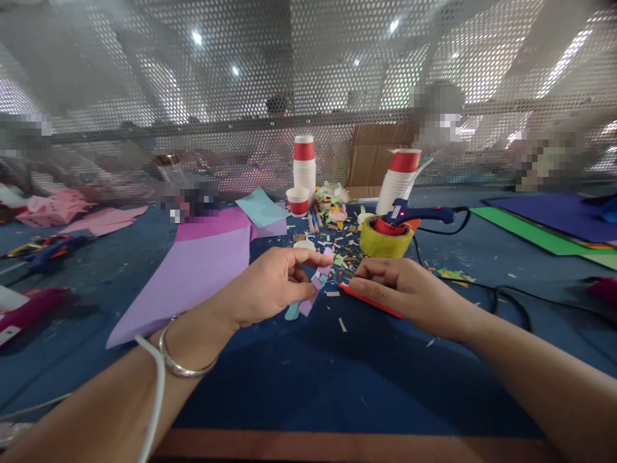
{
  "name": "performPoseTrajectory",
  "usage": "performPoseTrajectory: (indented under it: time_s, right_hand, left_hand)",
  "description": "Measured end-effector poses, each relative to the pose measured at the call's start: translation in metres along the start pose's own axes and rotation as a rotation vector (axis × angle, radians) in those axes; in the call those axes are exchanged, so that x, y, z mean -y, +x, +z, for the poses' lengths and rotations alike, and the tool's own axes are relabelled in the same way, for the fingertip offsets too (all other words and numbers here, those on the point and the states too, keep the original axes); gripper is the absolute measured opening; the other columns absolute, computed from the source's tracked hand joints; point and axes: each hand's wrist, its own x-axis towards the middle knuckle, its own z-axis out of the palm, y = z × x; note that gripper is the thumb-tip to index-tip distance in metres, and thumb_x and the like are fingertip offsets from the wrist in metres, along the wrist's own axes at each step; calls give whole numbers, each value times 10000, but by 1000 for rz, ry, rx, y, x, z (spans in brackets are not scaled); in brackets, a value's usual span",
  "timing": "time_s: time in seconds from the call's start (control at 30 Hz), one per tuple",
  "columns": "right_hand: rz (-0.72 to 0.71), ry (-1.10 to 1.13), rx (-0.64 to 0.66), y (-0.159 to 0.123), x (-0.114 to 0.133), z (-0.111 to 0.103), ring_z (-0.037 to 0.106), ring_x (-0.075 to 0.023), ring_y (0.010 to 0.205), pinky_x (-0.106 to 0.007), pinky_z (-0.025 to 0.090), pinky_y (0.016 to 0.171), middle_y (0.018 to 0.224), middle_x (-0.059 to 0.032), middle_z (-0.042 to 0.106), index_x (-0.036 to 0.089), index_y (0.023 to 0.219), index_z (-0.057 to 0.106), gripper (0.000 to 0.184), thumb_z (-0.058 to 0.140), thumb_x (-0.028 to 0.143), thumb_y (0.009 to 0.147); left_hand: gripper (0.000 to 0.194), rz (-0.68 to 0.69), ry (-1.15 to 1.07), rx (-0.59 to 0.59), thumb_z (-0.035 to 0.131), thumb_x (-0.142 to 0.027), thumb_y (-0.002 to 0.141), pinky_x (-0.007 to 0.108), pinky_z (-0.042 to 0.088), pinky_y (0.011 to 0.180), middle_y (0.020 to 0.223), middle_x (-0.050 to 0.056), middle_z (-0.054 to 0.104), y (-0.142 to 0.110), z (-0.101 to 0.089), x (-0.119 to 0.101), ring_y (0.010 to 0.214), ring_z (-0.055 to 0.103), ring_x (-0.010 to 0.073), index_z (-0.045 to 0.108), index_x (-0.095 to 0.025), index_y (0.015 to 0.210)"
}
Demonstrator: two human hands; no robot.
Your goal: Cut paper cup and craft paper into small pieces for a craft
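My left hand [282,280] is closed in a pinch on a small folded lilac paper piece [308,305], held just above the table. A light teal paper piece [292,311] shows beside it, partly behind the lilac one. To the right, my right hand [407,289] has its fingers curled over a slim red object [373,302] with a narrow tip pointing left. The hand covers much of that object, so its kind is unclear. Paper scraps [342,260] lie scattered between and beyond both hands.
A blue glue gun [424,213] rests on a yellow tape roll [385,241], its cable running right. Stacked paper cups [303,167] stand behind. Lilac sheets [193,270] lie under my left forearm; green and blue sheets [554,222] lie at right. A perforated metal panel [241,96] closes the back.
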Motion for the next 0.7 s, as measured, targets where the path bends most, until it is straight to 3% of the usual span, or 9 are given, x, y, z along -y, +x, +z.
performPoseTrajectory:
  time_s: [0.2,0.33,0.5,0.7]
  right_hand:
    - [15,45,-22,0,-3,-3,347,-112,583,-261,262,511,643,47,388,196,747,543,453,497,612,920]
    - [16,39,-28,0,-5,-3,345,-114,592,-261,255,510,648,48,382,198,755,542,448,507,615,916]
    - [-21,64,-48,0,-3,-1,362,-113,600,-257,280,529,659,42,409,195,744,534,452,500,609,921]
    - [-6,193,-63,-1,1,9,343,-102,571,-248,255,492,648,44,403,199,729,502,436,602,602,862]
  left_hand:
    - [542,-96,181,322,589,-108,711,226,345,490,658,-33,582,-1,3,4,533,494,107,646,-167,1246]
    - [565,-69,269,386,587,-125,723,213,342,464,684,-41,564,-3,-2,6,527,488,102,609,-208,1281]
    - [498,-31,237,249,618,-110,720,231,437,569,879,21,653,-3,-7,-1,620,547,102,616,-170,1214]
    - [463,106,-242,-33,713,-162,734,312,496,732,939,33,600,4,2,6,819,592,153,550,-172,1168]
